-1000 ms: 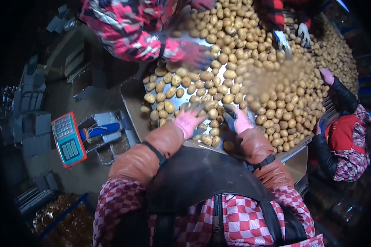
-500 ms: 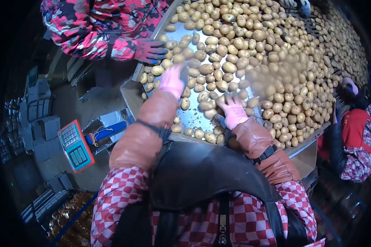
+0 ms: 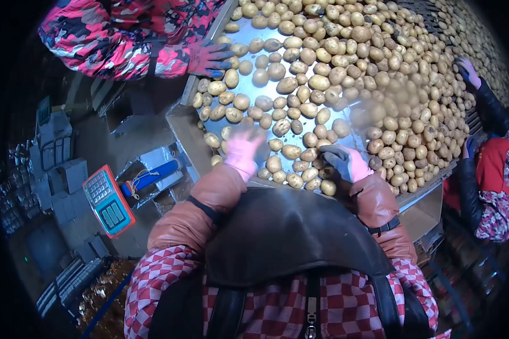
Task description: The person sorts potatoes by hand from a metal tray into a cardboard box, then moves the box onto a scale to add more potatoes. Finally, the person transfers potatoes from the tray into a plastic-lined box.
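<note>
Many potatoes [image 3: 319, 82] lie loose over the metal sorting table [image 3: 244, 34], spread thinly near me and heaped toward the right. My left hand [image 3: 246, 148], in a pink glove with a grey palm, is over the near left part of the table beside several potatoes; its fingers are smeared by motion. My right hand [image 3: 345, 161], gloved the same way, rests at the near edge with its fingers curved down beside potatoes. Whether a potato is under its fingers is hidden.
A co-worker's gloved hand [image 3: 209, 58] lies at the table's left edge. Another person in a red vest [image 3: 495, 164] reaches in from the right. A scale display [image 3: 109, 200] with blue post and cardboard boxes [image 3: 68, 175] stand at left.
My left hand has moved back toward me. My right hand has shifted right and its fingers have curled. Potatoes have shifted toward the near left, and the right-hand person's arm now reaches onto the heap.
</note>
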Demonstrator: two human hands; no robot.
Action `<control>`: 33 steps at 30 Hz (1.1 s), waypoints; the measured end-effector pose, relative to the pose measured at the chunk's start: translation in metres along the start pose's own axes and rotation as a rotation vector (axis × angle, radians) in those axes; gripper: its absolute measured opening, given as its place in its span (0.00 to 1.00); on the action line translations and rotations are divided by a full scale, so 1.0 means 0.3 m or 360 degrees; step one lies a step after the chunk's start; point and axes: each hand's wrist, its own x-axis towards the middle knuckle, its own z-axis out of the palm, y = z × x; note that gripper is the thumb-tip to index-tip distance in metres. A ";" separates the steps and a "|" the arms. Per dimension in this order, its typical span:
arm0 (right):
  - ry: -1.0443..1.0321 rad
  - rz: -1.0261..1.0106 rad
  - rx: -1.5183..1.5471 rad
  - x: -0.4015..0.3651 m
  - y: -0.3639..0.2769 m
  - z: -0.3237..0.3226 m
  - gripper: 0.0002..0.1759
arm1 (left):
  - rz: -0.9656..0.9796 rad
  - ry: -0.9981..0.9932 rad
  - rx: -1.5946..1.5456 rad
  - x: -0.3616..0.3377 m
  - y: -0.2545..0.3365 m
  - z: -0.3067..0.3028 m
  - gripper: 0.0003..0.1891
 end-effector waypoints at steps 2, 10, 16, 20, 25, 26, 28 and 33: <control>-0.0060 -0.0169 -0.0186 0.018 -0.001 0.003 0.15 | 0.0454 -0.0269 0.0024 -0.004 0.048 -0.065 0.24; -0.0477 0.0753 -0.0457 -0.026 0.073 -0.183 0.17 | -0.0412 -0.0187 -0.0156 -0.151 -0.046 -0.064 0.19; -0.0639 0.0297 -0.0542 0.048 -0.048 0.047 0.19 | 0.0109 0.0031 -0.0411 0.171 0.151 -0.128 0.23; -0.0645 0.0172 0.0076 0.052 0.043 0.035 0.19 | -0.0072 -0.0479 -0.0079 0.383 0.210 -0.006 0.17; -0.0394 0.0241 0.0466 0.015 0.030 -0.021 0.21 | -0.0356 -0.0599 -0.0225 0.484 0.180 0.008 0.19; -0.0386 0.0243 0.0472 0.012 0.019 -0.013 0.21 | -0.0379 -0.0450 -0.0313 0.466 0.182 -0.025 0.18; -0.0332 0.0442 0.1190 0.015 -0.025 0.007 0.27 | -0.0631 -0.0602 -0.0756 0.453 0.201 -0.062 0.19; -0.0055 0.0514 0.2361 0.082 -0.070 0.018 0.29 | -0.0045 -0.0430 -0.1125 0.361 0.280 -0.090 0.19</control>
